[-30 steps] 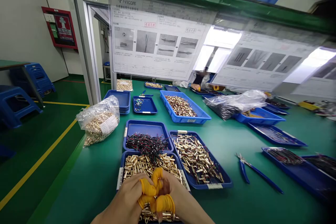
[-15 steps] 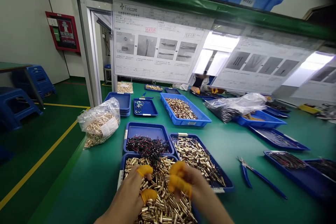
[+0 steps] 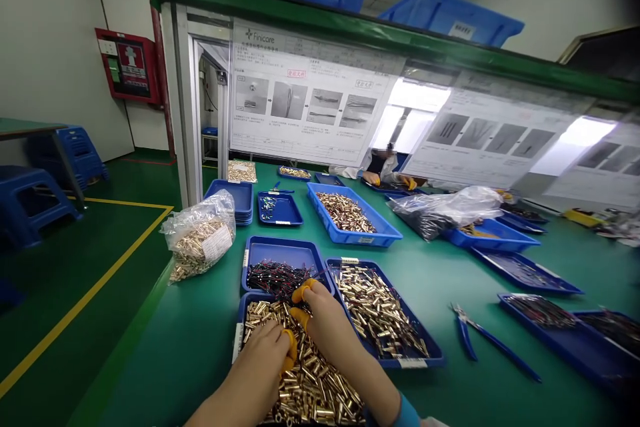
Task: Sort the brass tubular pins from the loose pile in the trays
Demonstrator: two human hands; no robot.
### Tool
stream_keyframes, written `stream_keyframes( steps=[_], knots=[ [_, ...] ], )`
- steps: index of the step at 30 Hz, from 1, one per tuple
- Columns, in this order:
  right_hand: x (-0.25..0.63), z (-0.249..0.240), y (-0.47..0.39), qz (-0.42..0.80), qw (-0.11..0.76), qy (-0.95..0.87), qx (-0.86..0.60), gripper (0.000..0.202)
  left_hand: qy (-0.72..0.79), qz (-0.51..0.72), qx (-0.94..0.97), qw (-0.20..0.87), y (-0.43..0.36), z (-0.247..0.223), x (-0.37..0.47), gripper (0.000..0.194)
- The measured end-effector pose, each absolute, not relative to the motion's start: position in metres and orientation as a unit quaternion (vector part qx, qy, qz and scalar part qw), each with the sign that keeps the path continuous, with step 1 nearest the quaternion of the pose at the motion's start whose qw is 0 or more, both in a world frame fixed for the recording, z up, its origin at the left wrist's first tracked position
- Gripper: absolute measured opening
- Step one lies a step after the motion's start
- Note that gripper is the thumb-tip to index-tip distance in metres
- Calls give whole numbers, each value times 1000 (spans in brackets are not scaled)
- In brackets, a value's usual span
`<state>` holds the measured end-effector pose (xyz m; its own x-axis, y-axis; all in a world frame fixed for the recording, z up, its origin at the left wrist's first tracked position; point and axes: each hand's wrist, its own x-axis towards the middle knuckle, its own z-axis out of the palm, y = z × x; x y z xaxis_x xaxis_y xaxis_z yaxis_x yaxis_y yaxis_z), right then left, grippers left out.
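Right hand: my fingertips pinch into the black wires — nothing lifted.
Left hand: curled on the brass sleeves.

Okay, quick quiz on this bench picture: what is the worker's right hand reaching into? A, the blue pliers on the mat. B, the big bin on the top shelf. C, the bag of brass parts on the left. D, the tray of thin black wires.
D: the right hand stretches forward with its capped fingers at the near edge of the black wires in their blue tray.
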<state>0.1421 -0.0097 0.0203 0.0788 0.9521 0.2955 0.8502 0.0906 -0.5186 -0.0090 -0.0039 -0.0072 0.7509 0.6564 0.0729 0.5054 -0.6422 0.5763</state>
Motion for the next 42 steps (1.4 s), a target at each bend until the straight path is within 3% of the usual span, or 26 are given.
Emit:
stream_keyframes(
  steps=[5, 8, 11, 16, 21, 30, 34, 39, 42],
  knots=[
    [147, 13, -29, 89, 344, -664, -658, 16, 359, 266, 790, 420, 0, -2, -10, 30],
    [143, 5, -47, 154, 388, -659, -626, 9, 369, 326, 734, 468, 0, 5, -8, 29],
    [133, -7, -57, 219, 427, -628, -613, 6, 360, 350, 725, 471, -1, 11, -7, 27],
    [124, -15, -57, 275, 471, -565, -619, 27, 366, 345, 716, 484, -1, 14, -9, 20],
    [127, -11, -56, 303, 476, -540, -624, 35, 357, 343, 695, 522, 1, 8, -8, 18],
    [127, -2, -59, 342, 470, -586, -565, 16, 353, 356, 635, 588, 0, 2, -4, 11],
    [126, 6, -57, 412, 515, -520, -543, 19, 338, 346, 573, 661, 2, 0, -4, 13],
    [131, 5, -54, 428, 548, -420, -583, 30, 358, 425, 525, 645, 9, 1, -8, 25],
    [135, 2, -55, 420, 534, -435, -591, 29, 364, 446, 520, 631, 11, 5, -10, 21]
  ],
)
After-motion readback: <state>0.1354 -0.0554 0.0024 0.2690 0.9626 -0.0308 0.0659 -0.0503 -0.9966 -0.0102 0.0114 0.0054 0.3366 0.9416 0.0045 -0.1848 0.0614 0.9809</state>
